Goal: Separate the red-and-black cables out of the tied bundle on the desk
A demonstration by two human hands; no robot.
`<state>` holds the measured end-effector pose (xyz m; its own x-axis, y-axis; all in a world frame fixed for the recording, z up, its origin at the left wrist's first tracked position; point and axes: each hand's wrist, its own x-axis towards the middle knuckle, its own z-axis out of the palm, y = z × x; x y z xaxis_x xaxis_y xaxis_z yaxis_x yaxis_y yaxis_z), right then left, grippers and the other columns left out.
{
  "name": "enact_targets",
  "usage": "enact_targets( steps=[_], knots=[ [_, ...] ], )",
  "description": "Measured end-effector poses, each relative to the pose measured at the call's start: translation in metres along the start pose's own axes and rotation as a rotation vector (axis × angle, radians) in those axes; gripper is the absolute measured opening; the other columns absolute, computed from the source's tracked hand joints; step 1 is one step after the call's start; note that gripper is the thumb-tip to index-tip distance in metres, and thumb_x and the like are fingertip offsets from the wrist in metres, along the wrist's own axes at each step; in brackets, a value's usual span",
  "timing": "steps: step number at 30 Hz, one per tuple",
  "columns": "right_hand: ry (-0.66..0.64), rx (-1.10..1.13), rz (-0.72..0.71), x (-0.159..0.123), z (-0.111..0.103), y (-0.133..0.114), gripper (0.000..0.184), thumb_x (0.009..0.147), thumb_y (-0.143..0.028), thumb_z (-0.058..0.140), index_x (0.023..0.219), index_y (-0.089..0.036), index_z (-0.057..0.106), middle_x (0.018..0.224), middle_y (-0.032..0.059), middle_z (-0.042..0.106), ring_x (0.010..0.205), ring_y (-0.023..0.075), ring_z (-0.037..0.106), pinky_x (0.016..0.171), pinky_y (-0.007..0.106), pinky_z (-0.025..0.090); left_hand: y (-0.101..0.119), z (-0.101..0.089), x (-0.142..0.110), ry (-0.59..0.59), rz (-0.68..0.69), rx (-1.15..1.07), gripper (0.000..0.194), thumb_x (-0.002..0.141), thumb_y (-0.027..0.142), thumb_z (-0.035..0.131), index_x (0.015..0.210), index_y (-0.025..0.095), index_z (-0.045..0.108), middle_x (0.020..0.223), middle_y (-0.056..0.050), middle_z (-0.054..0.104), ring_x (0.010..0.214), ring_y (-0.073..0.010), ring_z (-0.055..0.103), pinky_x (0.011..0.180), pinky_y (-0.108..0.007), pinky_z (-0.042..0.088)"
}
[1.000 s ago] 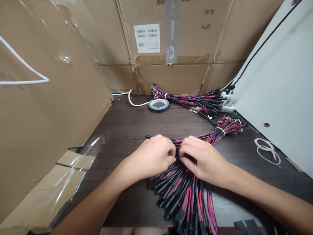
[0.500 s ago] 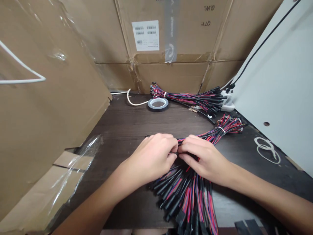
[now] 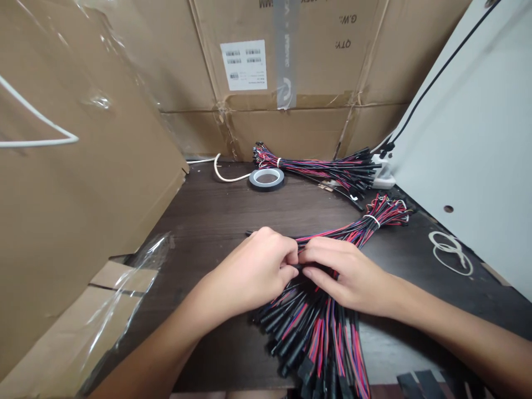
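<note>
My left hand (image 3: 257, 269) and my right hand (image 3: 341, 271) meet over a bundle of red, blue and black wires (image 3: 316, 332) with black connector ends that fans out toward the table's near edge. Both hands have their fingers curled and pinch wires where the thumbs touch. A thin black wire end (image 3: 249, 233) sticks out left of my left hand. The bundle runs on to the right, where a white tie (image 3: 375, 219) binds it.
A second tied wire bundle (image 3: 324, 166) lies at the back beside a roll of tape (image 3: 266, 178). Cardboard boxes (image 3: 291, 77) wall the back and left. A white panel (image 3: 477, 155) leans on the right. White ties (image 3: 451, 252) lie near it.
Both hands stay on the bundle and have shifted only slightly. The fingers have worked a little at the pinch point. The camera has tilted a bit.
</note>
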<state>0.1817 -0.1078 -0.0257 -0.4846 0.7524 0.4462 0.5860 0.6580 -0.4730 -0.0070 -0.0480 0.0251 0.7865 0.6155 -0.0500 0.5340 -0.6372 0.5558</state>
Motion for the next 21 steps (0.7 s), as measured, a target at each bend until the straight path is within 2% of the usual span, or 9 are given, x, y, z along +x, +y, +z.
enact_targets(
  steps=[3, 9, 15, 21],
  knots=[
    [-0.03, 0.009, -0.009, -0.0003, 0.0, -0.0009, 0.017, 0.096, -0.016, 0.044, 0.087, -0.016, 0.058, 0.083, 0.0068, 0.063, 0.076, 0.0154, 0.058, 0.069, 0.028, 0.046, 0.0007, 0.002, 0.0002, 0.007, 0.019, -0.02, 0.02, 0.073, 0.003, 0.062, 0.059, 0.017, 0.055, 0.057, 0.004, 0.054, 0.055, -0.0111, 0.047, 0.053, -0.024, 0.029],
    [0.047, 0.01, -0.046, -0.0004, 0.0022, -0.0035, 0.016, 0.094, -0.013, 0.044, 0.085, -0.016, 0.057, 0.075, 0.0038, 0.061, 0.068, 0.0139, 0.053, 0.063, 0.027, 0.042, 0.0048, 0.0018, 0.0005, 0.004, 0.013, -0.034, 0.022, 0.068, 0.001, 0.061, 0.057, 0.017, 0.052, 0.055, 0.005, 0.05, 0.053, -0.0105, 0.044, 0.053, -0.024, 0.028],
    [-0.049, -0.042, -0.057, 0.0002, -0.0004, -0.0056, 0.021, 0.094, -0.013, 0.04, 0.082, -0.017, 0.056, 0.075, 0.0042, 0.06, 0.07, 0.0156, 0.05, 0.065, 0.03, 0.038, 0.007, 0.0031, 0.001, -0.022, 0.055, -0.04, 0.024, 0.064, -0.002, 0.055, 0.056, 0.017, 0.046, 0.054, 0.005, 0.046, 0.052, -0.0106, 0.04, 0.053, -0.025, 0.028],
    [-0.06, -0.048, -0.063, 0.0008, -0.0027, -0.0054, 0.022, 0.096, -0.014, 0.038, 0.082, -0.017, 0.054, 0.073, 0.0033, 0.057, 0.067, 0.0153, 0.045, 0.064, 0.03, 0.034, 0.0059, 0.0038, 0.0003, -0.013, 0.068, -0.09, 0.024, 0.065, -0.003, 0.057, 0.055, 0.017, 0.046, 0.054, 0.005, 0.045, 0.053, -0.0099, 0.038, 0.053, -0.024, 0.026]
  ],
)
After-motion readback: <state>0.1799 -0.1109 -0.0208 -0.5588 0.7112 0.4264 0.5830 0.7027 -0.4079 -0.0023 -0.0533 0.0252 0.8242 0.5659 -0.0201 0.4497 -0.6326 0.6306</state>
